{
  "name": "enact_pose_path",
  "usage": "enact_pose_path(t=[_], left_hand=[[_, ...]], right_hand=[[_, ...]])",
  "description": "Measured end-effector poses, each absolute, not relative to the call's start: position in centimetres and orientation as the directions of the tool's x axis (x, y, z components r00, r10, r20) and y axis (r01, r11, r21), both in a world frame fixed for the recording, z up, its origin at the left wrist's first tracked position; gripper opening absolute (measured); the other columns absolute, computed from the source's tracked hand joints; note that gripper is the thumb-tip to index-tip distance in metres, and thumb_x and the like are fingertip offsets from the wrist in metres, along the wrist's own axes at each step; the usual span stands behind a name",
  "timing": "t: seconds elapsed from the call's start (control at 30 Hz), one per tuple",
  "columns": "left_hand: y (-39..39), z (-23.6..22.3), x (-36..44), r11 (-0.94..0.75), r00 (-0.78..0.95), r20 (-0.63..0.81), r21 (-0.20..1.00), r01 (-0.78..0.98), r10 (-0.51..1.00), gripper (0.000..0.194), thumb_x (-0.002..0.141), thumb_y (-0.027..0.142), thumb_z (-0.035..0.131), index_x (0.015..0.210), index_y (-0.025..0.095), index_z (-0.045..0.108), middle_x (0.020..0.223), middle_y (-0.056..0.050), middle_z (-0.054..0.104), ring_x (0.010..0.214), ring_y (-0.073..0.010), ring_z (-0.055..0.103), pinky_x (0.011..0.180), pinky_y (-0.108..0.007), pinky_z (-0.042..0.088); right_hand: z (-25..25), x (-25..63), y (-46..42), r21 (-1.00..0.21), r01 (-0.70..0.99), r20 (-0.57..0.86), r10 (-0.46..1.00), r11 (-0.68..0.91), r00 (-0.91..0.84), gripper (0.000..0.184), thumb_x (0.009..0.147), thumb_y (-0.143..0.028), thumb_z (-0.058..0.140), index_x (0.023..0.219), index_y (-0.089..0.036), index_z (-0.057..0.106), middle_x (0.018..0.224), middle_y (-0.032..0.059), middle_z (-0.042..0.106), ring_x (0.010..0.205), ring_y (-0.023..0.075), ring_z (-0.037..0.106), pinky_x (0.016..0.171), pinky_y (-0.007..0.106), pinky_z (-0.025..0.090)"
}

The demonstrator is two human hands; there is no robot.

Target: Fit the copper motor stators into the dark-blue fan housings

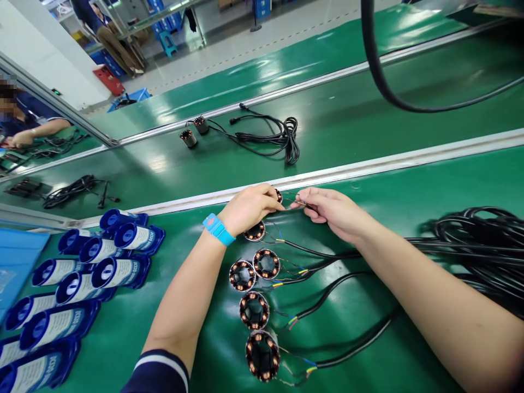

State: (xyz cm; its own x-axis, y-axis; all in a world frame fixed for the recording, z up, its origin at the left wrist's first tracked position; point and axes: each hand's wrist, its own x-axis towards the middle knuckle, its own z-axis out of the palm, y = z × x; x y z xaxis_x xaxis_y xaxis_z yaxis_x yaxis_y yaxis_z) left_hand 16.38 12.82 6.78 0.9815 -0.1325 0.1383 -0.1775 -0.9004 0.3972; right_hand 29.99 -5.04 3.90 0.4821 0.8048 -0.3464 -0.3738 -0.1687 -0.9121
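My left hand [254, 206], with a blue wristband, is closed around a small motor stator [279, 195], most of which the fingers hide. To its right, my right hand [323, 209] pinches the thin wires at the end of a black cable [306, 205]. Fine leads run across the short gap between the two hands. Below, several copper-wound stators [267, 264] form a rough column on the green table. Coloured wire ends of black cables [335, 357] lie beside them, joined to their leads as far as I can see.
Labelled blue plastic housings [117, 271] stand at the left, near a light-blue bin [20, 262]. Coiled black cables [487, 245] lie at the right. Beyond a pale rail [339, 176] are two stators with a bundled cable [282, 136]. Another person's hand [22, 139] shows far left.
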Motion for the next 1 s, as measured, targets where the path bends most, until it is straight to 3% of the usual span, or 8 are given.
enact_pose_path(t=[0.2,0.37,0.47,0.57,0.77,1.0], left_hand=[[12.3,7.9,15.7,-0.830,0.992,0.110,0.546,-0.116,-0.066,0.028,0.089,0.010,0.065,0.115,0.018,0.057,0.103,-0.003,0.065,0.092,-0.0160,0.062,0.085,-0.029,0.050],[12.2,8.1,15.4,-0.865,0.992,0.079,0.486,-0.122,-0.096,0.009,0.092,0.013,0.061,0.100,0.018,0.062,0.100,-0.004,0.064,0.093,-0.0180,0.060,0.085,-0.030,0.048],[12.2,8.0,15.4,-0.862,0.994,0.079,0.495,-0.107,-0.078,0.010,0.092,0.014,0.061,0.100,0.018,0.063,0.101,-0.004,0.064,0.094,-0.0186,0.060,0.085,-0.030,0.048],[12.2,8.0,15.4,-0.857,0.995,0.078,0.506,-0.095,-0.064,0.010,0.092,0.014,0.061,0.101,0.018,0.064,0.101,-0.004,0.064,0.093,-0.0187,0.060,0.084,-0.030,0.048],[12.4,8.1,15.6,-0.856,0.992,0.089,0.503,-0.119,-0.086,0.008,0.092,0.014,0.061,0.099,0.018,0.063,0.099,-0.003,0.065,0.092,-0.0179,0.060,0.082,-0.029,0.046],[12.3,8.2,15.6,-0.856,0.993,0.069,0.504,-0.117,-0.096,0.008,0.092,0.012,0.061,0.098,0.017,0.062,0.098,-0.003,0.064,0.093,-0.0178,0.059,0.083,-0.029,0.046]], right_hand=[[4.2,30.0,-5.5,-0.921,-0.323,-0.347,0.832,-0.216,0.432,0.051,0.065,-0.056,0.083,0.084,-0.014,0.059,0.086,0.0086,0.067,0.053,0.0055,0.029,0.049,0.023,0.017],[3.9,30.4,-6.2,-0.951,-0.227,-0.285,0.886,-0.212,0.367,0.050,0.064,-0.044,0.088,0.096,-0.017,0.061,0.094,0.0045,0.065,0.071,0.0109,0.051,0.052,0.021,0.028],[3.6,30.5,-6.3,-0.965,-0.193,-0.240,0.896,-0.178,0.373,0.049,0.065,-0.041,0.089,0.100,-0.017,0.062,0.093,0.0030,0.065,0.082,0.0135,0.057,0.065,0.023,0.040],[3.4,30.5,-6.4,-0.966,-0.198,-0.234,0.895,-0.169,0.379,0.062,0.067,-0.040,0.090,0.116,-0.019,0.058,0.093,0.0028,0.067,0.089,0.0163,0.061,0.079,0.027,0.046],[3.4,30.4,-6.5,-0.970,-0.198,-0.216,0.869,-0.140,0.445,0.065,0.068,-0.043,0.089,0.117,-0.022,0.052,0.078,-0.0007,0.064,0.074,0.0147,0.060,0.069,0.025,0.047],[3.1,30.0,-6.5,-0.979,-0.157,-0.194,0.847,-0.132,0.495,0.062,0.065,-0.041,0.092,0.116,-0.023,0.062,0.081,0.0013,0.069,0.079,0.0159,0.065,0.076,0.025,0.052]])
